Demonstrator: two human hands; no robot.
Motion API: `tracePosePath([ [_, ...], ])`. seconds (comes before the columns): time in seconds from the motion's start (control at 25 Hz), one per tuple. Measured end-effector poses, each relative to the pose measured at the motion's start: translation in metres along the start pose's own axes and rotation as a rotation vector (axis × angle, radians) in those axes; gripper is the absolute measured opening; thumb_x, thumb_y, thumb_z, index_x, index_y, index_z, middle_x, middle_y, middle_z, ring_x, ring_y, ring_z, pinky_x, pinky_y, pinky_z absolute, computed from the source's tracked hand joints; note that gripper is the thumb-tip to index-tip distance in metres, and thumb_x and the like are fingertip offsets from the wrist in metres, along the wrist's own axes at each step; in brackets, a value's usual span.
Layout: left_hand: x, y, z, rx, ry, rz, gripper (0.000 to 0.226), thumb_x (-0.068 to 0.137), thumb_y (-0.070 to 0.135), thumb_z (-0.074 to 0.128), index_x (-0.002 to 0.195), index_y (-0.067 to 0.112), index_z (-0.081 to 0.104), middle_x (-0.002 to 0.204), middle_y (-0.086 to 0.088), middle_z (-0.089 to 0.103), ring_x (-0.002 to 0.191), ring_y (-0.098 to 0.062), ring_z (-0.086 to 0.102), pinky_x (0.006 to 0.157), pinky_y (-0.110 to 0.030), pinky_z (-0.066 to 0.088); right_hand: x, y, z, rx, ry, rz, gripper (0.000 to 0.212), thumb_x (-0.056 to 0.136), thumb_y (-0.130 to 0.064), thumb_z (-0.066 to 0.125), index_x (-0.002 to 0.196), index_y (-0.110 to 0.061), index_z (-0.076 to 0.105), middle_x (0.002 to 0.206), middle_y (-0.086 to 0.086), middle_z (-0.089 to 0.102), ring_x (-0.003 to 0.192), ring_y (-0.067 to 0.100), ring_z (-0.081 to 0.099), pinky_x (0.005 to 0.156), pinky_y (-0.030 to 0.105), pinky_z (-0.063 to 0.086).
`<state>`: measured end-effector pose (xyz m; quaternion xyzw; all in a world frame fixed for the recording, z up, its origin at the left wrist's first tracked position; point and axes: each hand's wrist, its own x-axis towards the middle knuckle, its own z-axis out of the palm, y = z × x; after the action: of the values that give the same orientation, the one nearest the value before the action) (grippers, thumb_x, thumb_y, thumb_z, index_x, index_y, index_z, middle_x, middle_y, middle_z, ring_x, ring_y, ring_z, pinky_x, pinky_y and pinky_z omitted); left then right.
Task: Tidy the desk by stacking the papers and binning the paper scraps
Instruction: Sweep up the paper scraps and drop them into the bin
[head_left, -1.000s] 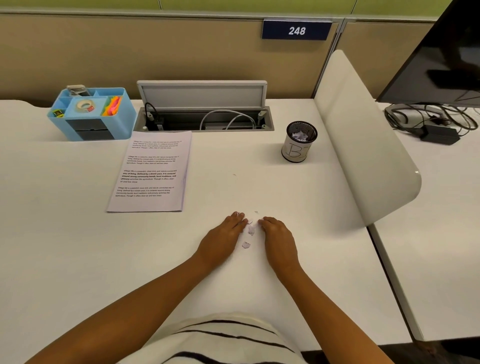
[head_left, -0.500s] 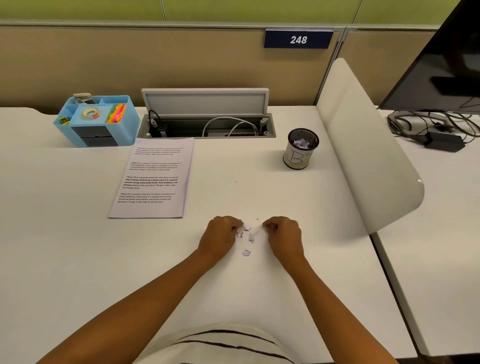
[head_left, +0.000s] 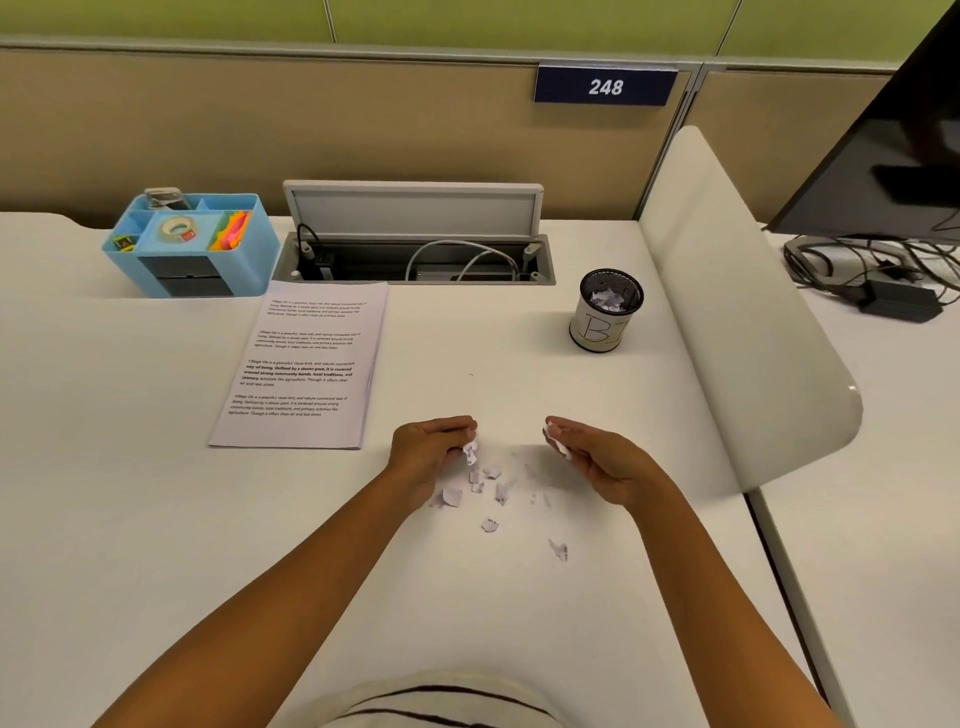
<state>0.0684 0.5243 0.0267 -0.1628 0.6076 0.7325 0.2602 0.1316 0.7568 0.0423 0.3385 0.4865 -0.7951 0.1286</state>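
Note:
Several small torn paper scraps (head_left: 488, 486) lie scattered on the white desk (head_left: 156, 519) between my hands. My left hand (head_left: 434, 449) has its fingers curled round a scrap at its fingertips. To the right, my right hand (head_left: 597, 460) is turned on its side and pinches another white scrap. A neat stack of printed papers (head_left: 304, 364) lies to the left of my hands. The small mesh bin (head_left: 605, 312), with scraps inside it, stands at the back right.
A blue desk organiser (head_left: 187, 247) with tape and sticky notes stands at the back left. An open cable tray (head_left: 415, 249) runs along the back. A white curved divider (head_left: 737, 332) bounds the desk on the right, with a monitor (head_left: 893, 135) and cables beyond it.
My hands have moved apart and turned on their sides, each lifting a scrap. More scraps now show scattered on the desk between and below them.

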Motion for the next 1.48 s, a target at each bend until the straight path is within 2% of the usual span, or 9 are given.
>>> tracePosePath([
  [0.2,0.007,0.02,0.012,-0.11,-0.04,-0.035,0.019,0.08,-0.009,0.073,0.094,0.005,0.076,0.097,-0.006,0.078,0.088,-0.014,0.074,0.066,-0.016,0.056,0.013,-0.071,0.001,0.036,0.032,-0.145,0.016,0.091,-0.002,0.062,0.105,-0.006,0.068,0.084,-0.002,0.076,0.079,0.002,0.071,0.065,0.008,0.054],
  [0.4,0.01,0.025,0.022,-0.159,-0.059,-0.066,0.019,0.081,-0.01,0.072,0.093,0.003,0.075,0.093,-0.007,0.078,0.084,-0.014,0.075,0.067,-0.018,0.058,0.034,-0.151,0.007,-0.094,0.197,-0.379,0.016,0.089,-0.005,0.068,0.104,-0.007,0.07,0.088,-0.005,0.073,0.07,-0.003,0.069,0.061,0.007,0.052],
  [0.64,0.014,0.033,0.03,-0.17,-0.075,-0.077,0.019,0.081,-0.01,0.071,0.095,0.001,0.074,0.094,-0.008,0.077,0.085,-0.016,0.075,0.073,-0.02,0.06,0.069,-0.187,0.012,-0.704,0.604,-0.597,0.019,0.084,-0.014,0.072,0.103,-0.011,0.077,0.097,0.006,0.072,0.086,0.013,0.062,0.087,0.025,0.052],
  [0.84,0.017,0.039,0.03,-0.155,-0.072,-0.061,0.018,0.081,-0.01,0.071,0.094,0.002,0.075,0.096,-0.009,0.077,0.087,-0.018,0.075,0.078,-0.022,0.06,0.082,-0.192,0.005,-0.802,0.577,-0.499,0.022,0.082,-0.012,0.075,0.103,-0.011,0.076,0.107,0.01,0.072,0.099,0.023,0.067,0.095,0.034,0.054],
  [0.92,0.019,0.041,0.028,-0.151,-0.066,-0.055,0.018,0.081,-0.011,0.071,0.094,0.001,0.075,0.097,-0.01,0.077,0.087,-0.018,0.075,0.079,-0.023,0.06,0.084,-0.195,-0.001,-0.734,0.571,-0.455,0.019,0.083,-0.008,0.073,0.101,-0.011,0.076,0.107,0.012,0.072,0.096,0.026,0.069,0.091,0.036,0.057],
  [1.04,0.021,0.046,0.026,-0.155,-0.054,-0.042,0.018,0.081,-0.012,0.07,0.094,0.0,0.074,0.095,-0.01,0.076,0.084,-0.018,0.075,0.076,-0.022,0.06,0.078,-0.195,-0.01,-0.556,0.577,-0.433,0.015,0.085,-0.002,0.07,0.097,-0.006,0.076,0.098,0.015,0.072,0.072,0.022,0.069,0.07,0.023,0.06],
  [1.16,0.02,0.051,0.031,-0.151,-0.067,-0.026,0.018,0.081,-0.012,0.071,0.094,0.0,0.074,0.095,-0.01,0.076,0.083,-0.017,0.075,0.072,-0.021,0.06,0.069,-0.186,-0.013,-0.495,0.609,-0.49,0.017,0.08,-0.005,0.075,0.096,-0.007,0.077,0.087,0.01,0.072,0.071,0.017,0.068,0.08,0.024,0.058],
  [1.32,0.017,0.055,0.042,-0.137,-0.069,0.017,0.019,0.081,-0.01,0.072,0.096,0.001,0.074,0.097,-0.01,0.076,0.083,-0.014,0.075,0.071,-0.019,0.059,0.051,-0.146,0.009,-0.052,0.44,-0.481,0.025,0.083,-0.005,0.072,0.106,0.004,0.07,0.08,0.008,0.065,0.071,0.012,0.059,0.069,0.019,0.051],
  [1.48,0.013,0.048,0.053,-0.104,-0.071,0.078,0.019,0.08,-0.006,0.075,0.094,0.007,0.077,0.1,-0.008,0.077,0.094,-0.015,0.074,0.077,-0.019,0.058,0.032,-0.057,0.054,0.354,0.215,-0.23,0.012,0.097,-0.01,0.057,0.096,-0.003,0.067,0.089,0.006,0.064,0.078,0.012,0.059,0.069,0.018,0.054],
])
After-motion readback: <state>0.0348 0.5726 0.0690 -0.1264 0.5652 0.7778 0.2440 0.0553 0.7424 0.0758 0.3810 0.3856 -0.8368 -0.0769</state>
